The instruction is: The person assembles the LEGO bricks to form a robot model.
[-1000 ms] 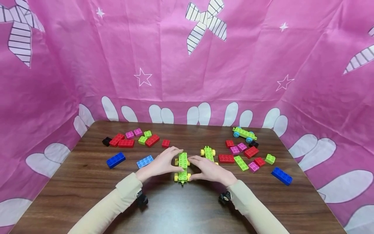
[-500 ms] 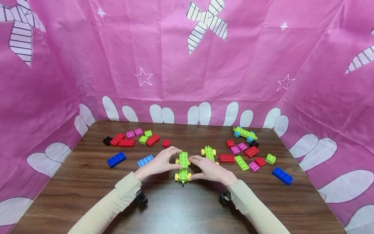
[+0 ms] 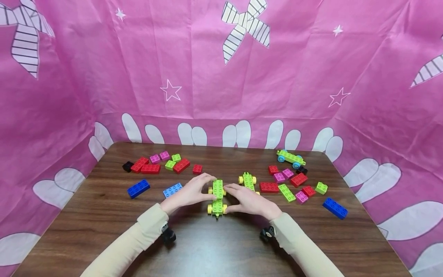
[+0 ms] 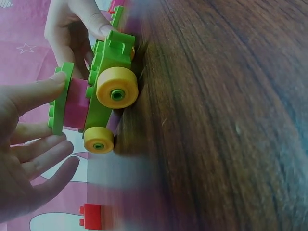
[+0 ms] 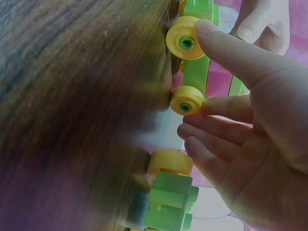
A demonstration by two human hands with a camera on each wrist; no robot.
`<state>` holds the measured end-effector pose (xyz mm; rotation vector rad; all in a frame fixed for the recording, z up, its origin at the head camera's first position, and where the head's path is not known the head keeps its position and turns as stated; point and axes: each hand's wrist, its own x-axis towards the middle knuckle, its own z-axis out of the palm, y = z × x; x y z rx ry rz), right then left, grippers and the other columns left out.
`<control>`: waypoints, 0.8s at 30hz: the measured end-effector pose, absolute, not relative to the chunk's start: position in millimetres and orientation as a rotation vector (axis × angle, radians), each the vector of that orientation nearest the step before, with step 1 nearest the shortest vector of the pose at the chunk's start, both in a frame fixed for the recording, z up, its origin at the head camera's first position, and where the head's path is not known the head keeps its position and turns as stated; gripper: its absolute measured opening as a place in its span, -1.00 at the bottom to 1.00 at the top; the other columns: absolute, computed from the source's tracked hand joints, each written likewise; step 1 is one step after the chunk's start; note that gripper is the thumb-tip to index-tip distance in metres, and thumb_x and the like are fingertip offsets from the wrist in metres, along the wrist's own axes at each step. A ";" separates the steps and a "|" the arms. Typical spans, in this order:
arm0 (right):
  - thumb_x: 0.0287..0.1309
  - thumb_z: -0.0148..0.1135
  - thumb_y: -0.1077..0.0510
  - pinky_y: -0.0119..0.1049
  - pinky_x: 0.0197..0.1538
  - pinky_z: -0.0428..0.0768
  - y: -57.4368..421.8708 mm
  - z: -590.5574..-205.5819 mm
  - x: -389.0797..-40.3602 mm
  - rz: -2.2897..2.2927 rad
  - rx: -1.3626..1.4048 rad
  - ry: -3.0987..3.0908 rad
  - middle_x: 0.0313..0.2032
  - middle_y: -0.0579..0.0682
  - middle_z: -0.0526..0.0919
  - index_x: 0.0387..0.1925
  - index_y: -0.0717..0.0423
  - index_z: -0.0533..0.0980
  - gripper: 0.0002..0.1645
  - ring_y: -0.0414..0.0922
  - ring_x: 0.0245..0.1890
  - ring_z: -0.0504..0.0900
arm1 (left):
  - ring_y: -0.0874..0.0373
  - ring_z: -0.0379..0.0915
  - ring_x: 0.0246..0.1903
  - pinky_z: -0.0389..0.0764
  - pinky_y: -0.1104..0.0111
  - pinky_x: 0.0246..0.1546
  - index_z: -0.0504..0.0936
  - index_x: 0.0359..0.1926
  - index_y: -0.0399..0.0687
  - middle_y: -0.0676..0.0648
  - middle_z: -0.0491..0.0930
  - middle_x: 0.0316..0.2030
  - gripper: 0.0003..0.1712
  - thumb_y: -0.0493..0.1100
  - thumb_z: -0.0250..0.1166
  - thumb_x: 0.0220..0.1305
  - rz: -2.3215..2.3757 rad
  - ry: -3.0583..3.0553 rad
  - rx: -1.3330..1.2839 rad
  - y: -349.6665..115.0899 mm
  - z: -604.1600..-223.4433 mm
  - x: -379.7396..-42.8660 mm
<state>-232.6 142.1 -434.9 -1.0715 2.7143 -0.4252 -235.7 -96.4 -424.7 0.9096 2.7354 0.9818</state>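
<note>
A green toy car base with yellow wheels [image 3: 217, 207] stands on the table between the two hands. On its studs sits a pink brick [image 4: 76, 104], topped by a green studded plate [image 3: 218, 186]. My left hand [image 3: 191, 191] pinches that plate between thumb and fingers, best seen in the left wrist view. From the other side my right hand [image 3: 250, 201] holds the car base, its thumb on one yellow wheel [image 5: 186, 38] and its index finger at the other wheel [image 5: 186, 100].
A second green car base [image 3: 248, 180] stands just beyond my right hand. Loose bricks lie on both sides, among them a light blue brick [image 3: 172, 190] near my left hand and a red brick [image 3: 268, 187] at right. A blue-wheeled car base [image 3: 290, 158] is farther back.
</note>
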 end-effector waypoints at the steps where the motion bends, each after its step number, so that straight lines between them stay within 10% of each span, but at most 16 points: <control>1: 0.01 0.24 -0.32 -0.14 0.29 0.41 142.2 -434.9 -232.5 -0.428 -1.065 2.712 0.28 0.01 0.39 0.30 0.10 0.31 -0.08 -0.09 0.28 0.39 | 0.04 0.47 0.02 0.53 0.11 0.05 0.41 0.20 -0.15 -0.10 0.48 0.09 -0.28 0.06 0.38 0.07 0.977 2.738 0.911 -96.6 -424.9 -235.8; 24: 0.02 0.23 -0.32 -0.14 0.30 0.40 142.9 -432.8 -232.2 -0.413 -1.068 2.708 0.28 0.02 0.38 0.30 0.10 0.30 -0.09 -0.08 0.28 0.39 | 0.02 0.41 0.14 0.45 0.06 0.17 0.42 0.24 -0.09 -0.06 0.48 0.11 -0.28 0.12 0.34 0.10 0.937 2.709 1.021 -107.5 -422.9 -243.6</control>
